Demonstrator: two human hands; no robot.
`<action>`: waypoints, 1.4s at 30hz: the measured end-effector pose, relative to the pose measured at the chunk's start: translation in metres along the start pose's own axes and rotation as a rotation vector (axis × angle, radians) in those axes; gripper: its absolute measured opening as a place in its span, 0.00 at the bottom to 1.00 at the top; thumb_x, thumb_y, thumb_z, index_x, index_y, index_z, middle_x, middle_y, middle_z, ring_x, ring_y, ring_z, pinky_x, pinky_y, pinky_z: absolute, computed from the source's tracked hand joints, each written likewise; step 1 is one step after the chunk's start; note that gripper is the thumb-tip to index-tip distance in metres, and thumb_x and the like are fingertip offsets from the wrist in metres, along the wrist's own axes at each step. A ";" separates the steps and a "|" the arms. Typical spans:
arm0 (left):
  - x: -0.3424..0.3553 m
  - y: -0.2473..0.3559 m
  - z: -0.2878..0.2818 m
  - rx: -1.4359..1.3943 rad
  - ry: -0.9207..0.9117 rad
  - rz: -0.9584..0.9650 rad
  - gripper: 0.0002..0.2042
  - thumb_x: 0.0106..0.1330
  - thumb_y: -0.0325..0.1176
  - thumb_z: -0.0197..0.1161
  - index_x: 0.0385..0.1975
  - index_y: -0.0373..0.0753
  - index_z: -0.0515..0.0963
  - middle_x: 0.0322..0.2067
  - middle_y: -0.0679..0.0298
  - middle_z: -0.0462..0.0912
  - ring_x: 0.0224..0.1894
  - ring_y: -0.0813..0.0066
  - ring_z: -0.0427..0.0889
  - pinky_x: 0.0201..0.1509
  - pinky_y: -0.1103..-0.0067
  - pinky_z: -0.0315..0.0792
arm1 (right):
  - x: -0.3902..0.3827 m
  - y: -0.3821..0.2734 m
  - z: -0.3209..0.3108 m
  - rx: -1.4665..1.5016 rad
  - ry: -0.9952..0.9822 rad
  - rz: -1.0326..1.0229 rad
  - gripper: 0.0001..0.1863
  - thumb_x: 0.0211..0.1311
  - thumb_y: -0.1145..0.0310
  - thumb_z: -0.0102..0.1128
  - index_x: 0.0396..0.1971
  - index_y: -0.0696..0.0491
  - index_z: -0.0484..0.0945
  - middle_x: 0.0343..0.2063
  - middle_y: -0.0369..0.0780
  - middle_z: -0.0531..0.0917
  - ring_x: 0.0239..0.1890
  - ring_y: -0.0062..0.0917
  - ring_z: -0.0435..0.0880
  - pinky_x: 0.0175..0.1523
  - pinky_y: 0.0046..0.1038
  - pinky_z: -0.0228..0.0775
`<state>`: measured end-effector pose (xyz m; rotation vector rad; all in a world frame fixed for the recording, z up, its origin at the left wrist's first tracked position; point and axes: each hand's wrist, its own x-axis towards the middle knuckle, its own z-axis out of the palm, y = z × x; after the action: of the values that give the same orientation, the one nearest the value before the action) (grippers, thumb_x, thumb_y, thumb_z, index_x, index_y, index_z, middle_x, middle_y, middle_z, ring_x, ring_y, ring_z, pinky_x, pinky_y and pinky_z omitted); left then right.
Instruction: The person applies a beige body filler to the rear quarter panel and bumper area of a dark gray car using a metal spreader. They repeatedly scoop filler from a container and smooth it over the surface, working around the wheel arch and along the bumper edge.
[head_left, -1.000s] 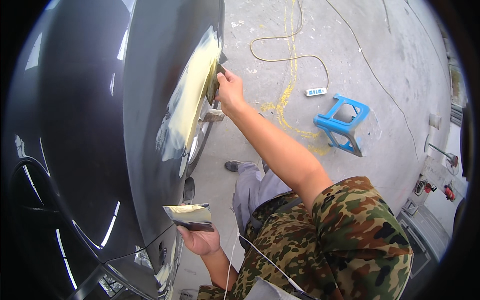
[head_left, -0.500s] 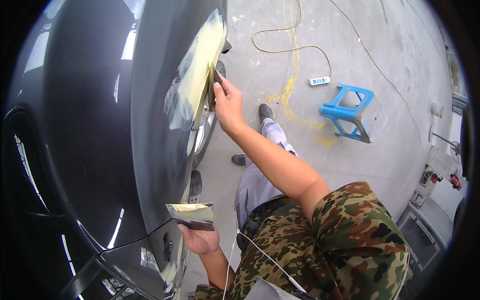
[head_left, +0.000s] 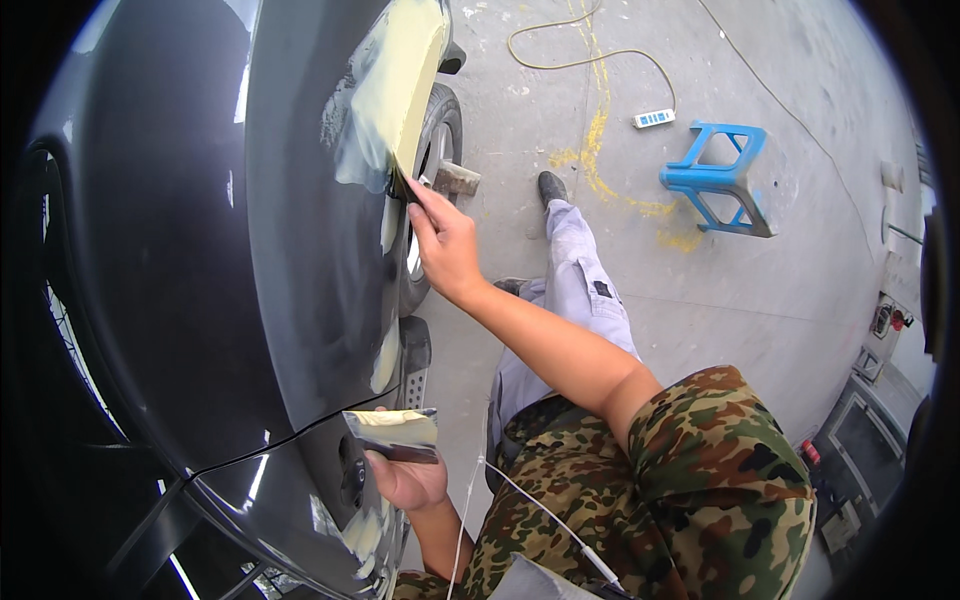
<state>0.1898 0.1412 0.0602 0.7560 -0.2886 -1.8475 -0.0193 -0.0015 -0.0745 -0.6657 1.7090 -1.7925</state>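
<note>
Holding, right side: The right hand (head_left: 447, 245) is clamped on a thin dark spreader (head_left: 404, 178), thumb and fingers together. The blade is seen nearly edge-on.
Spreader position: Far end of the blade at the near right part of the pale yellow filler (head_left: 412, 85), along the right edge of the dark grey car body (head_left: 322, 230).
Holding, left side: The left hand (head_left: 412, 485) is clamped on a dark flat plate (head_left: 398, 430), thumb on the near side, fingers mostly hidden behind it. The plate is tilted; a strip of pale filler lies along its far edge.
Plate position: Near the right edge of the car body, nearer than the right hand and well apart from the spreader.
Filler area: Long coat on the far part of the panel, thick at right, thin and streaky at left. A smaller pale patch (head_left: 385, 358) lies nearer, on the same edge.
Wheel location: A tyre (head_left: 449, 108) stands right of the filler, partly hidden by the right hand and the body edge.
Floor, right: A blue stool (head_left: 712, 178) lies on its side. Farther and left of it, a white power strip (head_left: 654, 119) ends a cord (head_left: 600, 58).
Clothing: Camouflage shirt (head_left: 590, 490), pale grey trousers (head_left: 572, 250), dark shoe (head_left: 551, 188).
</note>
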 end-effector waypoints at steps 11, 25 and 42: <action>-0.044 0.019 0.073 -0.089 -0.172 0.013 0.23 0.79 0.39 0.50 0.67 0.32 0.66 0.67 0.56 0.71 0.68 0.64 0.71 0.74 0.69 0.64 | -0.066 -0.034 -0.068 0.062 -0.176 0.184 0.18 0.74 0.70 0.53 0.60 0.55 0.76 0.46 0.41 0.84 0.45 0.25 0.83 0.51 0.26 0.76; 0.060 -0.038 0.150 -0.044 -0.116 0.085 0.22 0.79 0.38 0.51 0.66 0.31 0.66 0.65 0.56 0.73 0.66 0.64 0.72 0.74 0.69 0.61 | 0.179 -0.041 -0.124 0.328 -0.059 0.690 0.13 0.76 0.67 0.46 0.52 0.53 0.77 0.39 0.35 0.82 0.38 0.22 0.82 0.36 0.33 0.79; 0.162 -0.086 0.238 -0.045 0.142 0.163 0.24 0.79 0.40 0.51 0.68 0.32 0.64 0.68 0.56 0.70 0.69 0.64 0.68 0.76 0.67 0.58 | 0.373 0.059 -0.060 -0.133 -0.095 0.584 0.14 0.66 0.74 0.51 0.43 0.58 0.85 0.32 0.43 0.87 0.33 0.27 0.84 0.42 0.32 0.74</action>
<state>-0.0596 -0.0058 0.1393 0.8046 -0.2101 -1.6329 -0.3238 -0.2212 -0.1478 -0.2534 1.7384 -1.2318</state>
